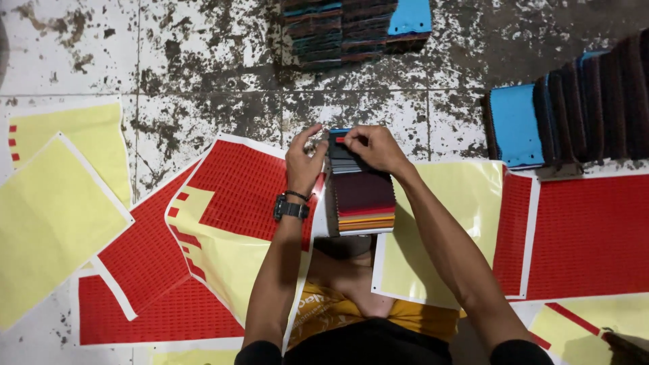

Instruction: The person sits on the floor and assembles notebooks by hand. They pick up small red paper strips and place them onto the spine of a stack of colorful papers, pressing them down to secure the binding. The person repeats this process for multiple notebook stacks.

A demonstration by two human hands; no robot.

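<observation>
- Left hand (304, 162): fingers half curled, steadying the left edge of the swatch book (362, 196), thumb at its top corner.
- Swatch book: on the floor (216, 74) between both forearms, long axis running away from the person.
- Right hand (375, 147): over the book's far end, pinching a small red sticker (340, 139).

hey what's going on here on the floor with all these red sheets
A person sits on the floor with a fanned stack of fabric swatches in front of them. The left hand steadies its top edge while the right hand presses a small red sticker onto a swatch. Red and yellow sticker sheets lie around; more swatch stacks sit nearby.
</observation>
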